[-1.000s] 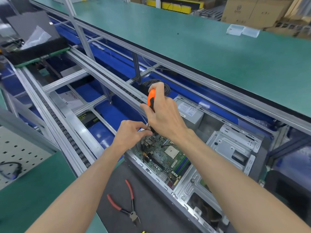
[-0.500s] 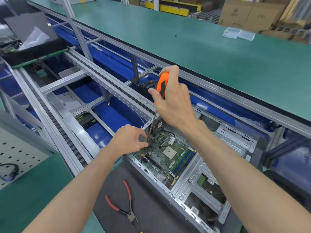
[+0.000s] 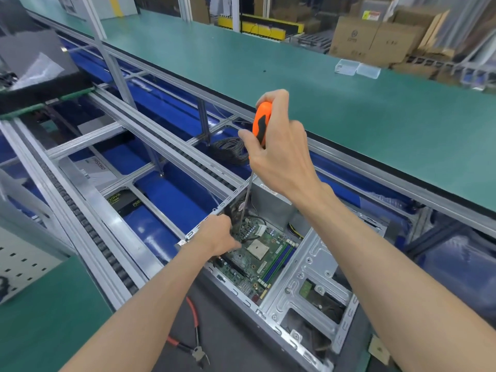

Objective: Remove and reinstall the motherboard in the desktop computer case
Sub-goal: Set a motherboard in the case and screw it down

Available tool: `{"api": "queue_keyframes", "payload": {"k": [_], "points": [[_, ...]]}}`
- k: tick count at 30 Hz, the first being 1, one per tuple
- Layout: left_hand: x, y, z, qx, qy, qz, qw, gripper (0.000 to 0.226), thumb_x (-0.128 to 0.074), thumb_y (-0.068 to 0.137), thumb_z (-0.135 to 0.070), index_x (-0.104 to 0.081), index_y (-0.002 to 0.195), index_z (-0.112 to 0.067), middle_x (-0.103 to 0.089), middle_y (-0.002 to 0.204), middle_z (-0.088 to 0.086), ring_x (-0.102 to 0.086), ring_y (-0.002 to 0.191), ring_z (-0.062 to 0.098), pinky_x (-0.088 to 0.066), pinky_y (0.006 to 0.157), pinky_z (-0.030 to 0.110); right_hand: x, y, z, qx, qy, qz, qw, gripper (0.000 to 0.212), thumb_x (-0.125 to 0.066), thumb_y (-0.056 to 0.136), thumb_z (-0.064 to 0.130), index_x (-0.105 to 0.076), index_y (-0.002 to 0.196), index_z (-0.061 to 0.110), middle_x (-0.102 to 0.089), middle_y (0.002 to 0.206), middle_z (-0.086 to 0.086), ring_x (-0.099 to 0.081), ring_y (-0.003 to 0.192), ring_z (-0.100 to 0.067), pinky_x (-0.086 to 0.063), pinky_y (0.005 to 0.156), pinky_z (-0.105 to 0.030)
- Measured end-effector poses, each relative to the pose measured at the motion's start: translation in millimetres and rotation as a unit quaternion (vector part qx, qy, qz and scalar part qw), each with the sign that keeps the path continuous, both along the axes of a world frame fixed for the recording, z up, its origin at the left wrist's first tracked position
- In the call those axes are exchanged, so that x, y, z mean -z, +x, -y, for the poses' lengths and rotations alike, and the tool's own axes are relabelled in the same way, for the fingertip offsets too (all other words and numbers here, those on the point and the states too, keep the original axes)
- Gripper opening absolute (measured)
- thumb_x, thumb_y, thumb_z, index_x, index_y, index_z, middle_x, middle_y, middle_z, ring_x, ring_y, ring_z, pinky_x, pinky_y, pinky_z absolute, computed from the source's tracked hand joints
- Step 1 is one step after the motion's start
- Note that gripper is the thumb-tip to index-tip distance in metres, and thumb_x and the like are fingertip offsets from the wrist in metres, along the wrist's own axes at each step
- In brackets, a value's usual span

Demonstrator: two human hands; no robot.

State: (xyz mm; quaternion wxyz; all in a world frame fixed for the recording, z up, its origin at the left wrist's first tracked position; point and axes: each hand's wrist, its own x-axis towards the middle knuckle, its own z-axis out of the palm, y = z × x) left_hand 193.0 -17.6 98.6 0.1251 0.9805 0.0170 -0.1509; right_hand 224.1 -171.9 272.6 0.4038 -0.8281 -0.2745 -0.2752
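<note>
Right hand: we are gripping the orange-and-black handle of the screwdriver (image 3: 261,124) with our right hand (image 3: 279,154), fingers curled round it, well above the case.
Screwdriver: its thin metal shaft is running steeply down from the handle into the case – the tip is reaching the far-left corner of the board, just beside our left hand; we cannot tell what it is touching there.
Left hand: our left hand (image 3: 217,234) is sitting at that same corner with the fingers curled down onto the board's edge; whether they are pinching anything, we cannot tell.
Motherboard: the green motherboard (image 3: 257,253) is lying flat inside the open computer case (image 3: 308,267), in its left half, with blue memory slots along its right side and a pale square socket near the middle.
Case: it is lying on its side on a dark mat (image 3: 150,342), its bare metal drive bays to the right of the board.
Pliers: red-handled pliers (image 3: 194,342) are lying on the mat – near the case's front edge, apart from both hands.
</note>
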Motion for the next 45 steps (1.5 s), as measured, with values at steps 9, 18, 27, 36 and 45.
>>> {"api": "queue_keyframes", "payload": {"k": [9, 18, 27, 36, 45], "points": [[10, 11, 17, -0.057, -0.099, -0.009, 0.993, 0.056, -0.048, 0.103, -0.046, -0.047, 0.061, -0.009, -0.050, 0.053, 0.006, -0.048, 0.044, 0.021, -0.054, 0.057, 0.035, -10, 1, 3, 0.009, 0.034, 0.036, 0.999, 0.035, -0.064, 0.092, 0.023, -0.037, 0.111, 0.012, -0.036, 0.058, 0.002, -0.045, 0.054, -0.015, -0.031, 0.045, -0.017], [5, 7, 12, -0.080, -0.086, -0.105, 0.987, 0.037, -0.038, 0.107, -0.018, -0.062, 0.087, 0.002, -0.061, 0.078, 0.011, -0.066, 0.065, 0.026, -0.058, 0.063, 0.034, -10, 5, 16, 0.075, 0.048, 0.058, 0.994, 0.035, -0.065, 0.091, 0.021, -0.041, 0.113, 0.008, -0.032, 0.060, 0.005, -0.045, 0.052, -0.014, -0.034, 0.049, -0.013], [-31, -5, 1, -0.236, -0.682, -0.144, 0.677, 0.055, -0.046, 0.104, -0.037, -0.032, 0.053, -0.024, -0.020, 0.054, -0.007, -0.014, 0.043, 0.010, -0.019, 0.032, 0.019, 11, 2, 14, 0.070, 0.008, 0.017, 0.997, 0.033, -0.061, 0.092, 0.022, -0.040, 0.113, 0.010, -0.033, 0.058, 0.010, -0.038, 0.046, -0.014, -0.028, 0.049, -0.032], [-55, -11, -32, -0.130, -0.552, 0.107, 0.816, 0.031, -0.072, 0.087, -0.019, -0.058, 0.059, -0.016, -0.024, 0.050, 0.004, -0.013, 0.045, 0.017, -0.017, 0.044, 0.021, 21, -9, -20, -0.009, 0.024, -0.017, 1.000, 0.035, -0.065, 0.092, 0.024, -0.039, 0.113, 0.013, -0.036, 0.059, 0.012, -0.040, 0.048, -0.019, -0.030, 0.053, -0.033], [-33, -21, -66, -0.060, -0.418, 0.147, 0.895, 0.026, -0.085, 0.063, -0.050, -0.082, 0.081, -0.031, -0.062, 0.060, 0.027, -0.035, 0.052, 0.023, -0.034, 0.055, 0.038, 52, -21, -52, -0.110, 0.000, -0.069, 0.991, 0.038, -0.067, 0.093, 0.020, -0.037, 0.113, 0.009, -0.037, 0.062, 0.015, -0.037, 0.049, -0.016, -0.039, 0.052, -0.036]]}}
